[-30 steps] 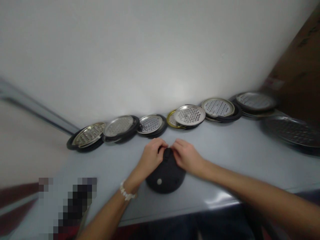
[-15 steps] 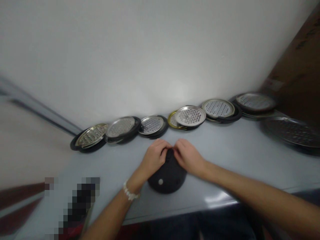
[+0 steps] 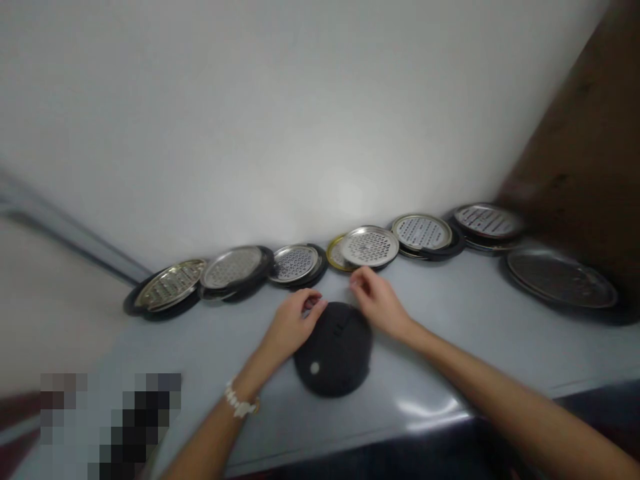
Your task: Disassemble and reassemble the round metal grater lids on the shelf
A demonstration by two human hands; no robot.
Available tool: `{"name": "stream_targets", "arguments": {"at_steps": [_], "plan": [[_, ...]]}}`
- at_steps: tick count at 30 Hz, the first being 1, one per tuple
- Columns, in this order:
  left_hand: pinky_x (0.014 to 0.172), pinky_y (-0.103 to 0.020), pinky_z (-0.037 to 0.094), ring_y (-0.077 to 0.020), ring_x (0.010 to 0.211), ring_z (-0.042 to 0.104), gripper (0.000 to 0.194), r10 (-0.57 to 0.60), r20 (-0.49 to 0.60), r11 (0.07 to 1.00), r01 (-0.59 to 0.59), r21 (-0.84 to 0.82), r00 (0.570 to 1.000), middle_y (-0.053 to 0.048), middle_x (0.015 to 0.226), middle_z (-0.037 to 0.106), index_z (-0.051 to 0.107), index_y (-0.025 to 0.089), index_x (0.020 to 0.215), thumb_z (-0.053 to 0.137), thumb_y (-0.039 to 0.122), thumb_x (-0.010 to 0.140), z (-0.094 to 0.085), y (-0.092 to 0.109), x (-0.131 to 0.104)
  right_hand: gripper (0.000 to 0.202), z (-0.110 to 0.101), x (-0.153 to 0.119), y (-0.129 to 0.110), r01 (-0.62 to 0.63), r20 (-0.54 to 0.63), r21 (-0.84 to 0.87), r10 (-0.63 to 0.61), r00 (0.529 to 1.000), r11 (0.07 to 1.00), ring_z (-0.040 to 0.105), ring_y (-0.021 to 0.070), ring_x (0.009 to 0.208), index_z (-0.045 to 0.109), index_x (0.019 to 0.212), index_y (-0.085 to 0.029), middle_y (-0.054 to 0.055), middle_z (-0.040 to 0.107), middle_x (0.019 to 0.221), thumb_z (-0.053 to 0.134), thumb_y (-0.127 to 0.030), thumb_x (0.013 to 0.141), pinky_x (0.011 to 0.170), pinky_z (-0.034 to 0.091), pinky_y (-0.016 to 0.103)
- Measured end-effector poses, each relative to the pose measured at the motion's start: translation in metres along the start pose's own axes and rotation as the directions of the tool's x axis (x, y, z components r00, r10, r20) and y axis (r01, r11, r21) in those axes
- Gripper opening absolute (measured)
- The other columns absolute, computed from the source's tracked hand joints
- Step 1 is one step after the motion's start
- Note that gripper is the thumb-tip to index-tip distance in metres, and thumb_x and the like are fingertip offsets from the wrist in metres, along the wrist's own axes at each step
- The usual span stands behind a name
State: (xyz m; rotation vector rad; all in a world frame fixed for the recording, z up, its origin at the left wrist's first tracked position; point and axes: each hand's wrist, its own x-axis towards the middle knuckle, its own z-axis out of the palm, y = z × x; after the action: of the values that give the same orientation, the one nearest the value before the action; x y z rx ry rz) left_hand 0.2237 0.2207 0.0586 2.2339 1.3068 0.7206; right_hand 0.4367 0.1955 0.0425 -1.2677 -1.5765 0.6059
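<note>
Left hand point(image 3: 293, 321) loosely curled, thumb extended; right hand point(image 3: 379, 303) curled, slightly farther forward (forearms point(image 3: 493, 388) slanting inward).

Black disc point(image 3: 334, 353) — on table point(image 3: 475, 300) (grey)

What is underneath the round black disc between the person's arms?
The grey tabletop shows around the black disc; whatever lies directly beneath is covered.

Legible lettering: none. Brown panel point(image 3: 575, 140), right edge of the view — faint dark marks point(image 3: 559, 180) on its surface, too blurred to be read as characters. Black disc point(image 3: 335, 360), lower centre — one pale round spot point(image 3: 315, 367), in which no writing can be made out, and a pair of short dark marks point(image 3: 338, 330), not decipherable as a letter or number.
</note>
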Motion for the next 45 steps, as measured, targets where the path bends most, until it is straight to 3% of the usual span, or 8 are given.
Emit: {"name": "stream_targets", "arguments": {"at_steps": [10, 14, 22, 27, 31, 35, 40, 45], "plan": [[0.068, -0.029, 0.050, -0.0207, 0.079, 0.065, 0.038, -0.006, 0.282, 0.970, 0.075, -0.233, 0.960, -0.004, 0.088, 0.073, 0.069, 0.017, 0.100, 0.061, 0.052, 0.089, -0.013, 0.004, 0.000, 0.007, -0.023, 0.007, -0.020, 0.193, -0.043, -0.064, -0.196, 0.980, 0.979, 0.060, 0.0176, 0.078, 0.055, 0.093, -0.021, 0.004, 0.066, 0.086, 0.049, -0.018, 0.095, 0.073, 0.046, 0.028], [0.066, -0.027, 0.049, -0.0190, 0.077, 0.063, 0.032, -0.004, 0.141, 0.942, 0.051, -0.331, 0.990, -0.002, 0.085, 0.070, 0.066, 0.017, 0.094, 0.065, 0.048, 0.087, -0.019, 0.015, -0.002, 0.007, -0.034, 0.008, -0.028, 0.271, -0.106, -0.120, -0.284, 0.953, 0.955, 0.058, 0.0169, 0.073, 0.056, 0.095, -0.021, 0.003, 0.065, 0.084, 0.049, -0.021, 0.097, 0.069, 0.045, 0.028], [0.065, -0.028, 0.046, -0.0168, 0.073, 0.057, 0.018, 0.226, -0.333, 0.970, -0.244, -0.014, 0.915, -0.004, 0.083, 0.062, 0.064, 0.018, 0.093, 0.067, 0.036, 0.089, -0.025, 0.027, -0.015, 0.008, -0.034, 0.006, -0.033, 0.242, -0.125, -0.119, -0.257, 0.958, 0.963, 0.055, 0.0160, 0.066, 0.055, 0.095, -0.022, 0.001, 0.061, 0.077, 0.050, -0.026, 0.099, 0.061, 0.044, 0.027], [0.067, -0.031, 0.050, -0.0192, 0.075, 0.061, 0.019, 0.456, -0.266, 0.873, -0.370, 0.316, 0.849, -0.007, 0.083, 0.065, 0.061, 0.018, 0.098, 0.067, 0.034, 0.091, -0.034, 0.030, -0.039, 0.012, -0.022, -0.005, -0.026, 0.206, -0.070, -0.082, -0.212, 0.975, 0.975, 0.052, 0.0151, 0.058, 0.056, 0.096, -0.022, -0.001, 0.055, 0.069, 0.050, -0.032, 0.100, 0.051, 0.039, 0.025], [0.068, -0.033, 0.051, -0.0206, 0.074, 0.063, 0.015, 0.582, -0.057, 0.666, -0.436, 0.605, 0.811, -0.008, 0.083, 0.068, 0.063, 0.018, 0.104, 0.060, 0.030, 0.094, -0.056, 0.024, -0.073, 0.015, -0.004, -0.021, -0.019, 0.250, 0.189, -0.060, -0.235, 0.953, 0.966, 0.057, 0.0157, 0.057, 0.056, 0.104, -0.021, -0.001, 0.059, 0.068, 0.045, -0.031, 0.102, 0.054, 0.043, 0.026], [0.071, -0.030, 0.050, -0.0190, 0.078, 0.064, 0.016, 0.482, -0.057, 0.601, -0.283, 0.748, 0.874, -0.007, 0.088, 0.069, 0.062, 0.016, 0.107, 0.062, 0.024, 0.094, -0.103, 0.003, -0.112, 0.020, 0.003, -0.030, -0.018, 0.346, 0.401, -0.105, -0.279, 0.872, 0.932, 0.068, 0.0204, 0.079, 0.055, 0.113, -0.019, 0.008, 0.071, 0.093, 0.039, -0.025, 0.102, 0.072, 0.049, 0.031], [0.079, -0.031, 0.049, -0.0223, 0.087, 0.064, 0.018, 0.331, -0.171, 0.443, 0.008, 0.896, 0.928, -0.009, 0.095, 0.068, 0.064, 0.016, 0.108, 0.060, 0.029, 0.095, -0.170, -0.050, -0.156, 0.023, -0.003, -0.030, -0.021, 0.366, 0.391, -0.142, -0.288, 0.874, 0.920, 0.070, 0.0223, 0.083, 0.056, 0.114, -0.018, 0.010, 0.072, 0.097, 0.037, -0.026, 0.103, 0.074, 0.049, 0.033], [0.075, -0.032, 0.049, -0.0249, 0.088, 0.063, 0.025, 0.171, -0.359, 0.396, 0.269, 0.878, 0.918, -0.010, 0.095, 0.066, 0.065, 0.016, 0.101, 0.053, 0.037, 0.097, -0.199, -0.113, -0.190, 0.025, -0.004, -0.030, -0.021, 0.377, 0.360, -0.148, -0.305, 0.882, 0.914, 0.070, 0.0229, 0.082, 0.057, 0.113, -0.017, 0.011, 0.072, 0.098, 0.036, -0.027, 0.103, 0.072, 0.049, 0.034]]}}
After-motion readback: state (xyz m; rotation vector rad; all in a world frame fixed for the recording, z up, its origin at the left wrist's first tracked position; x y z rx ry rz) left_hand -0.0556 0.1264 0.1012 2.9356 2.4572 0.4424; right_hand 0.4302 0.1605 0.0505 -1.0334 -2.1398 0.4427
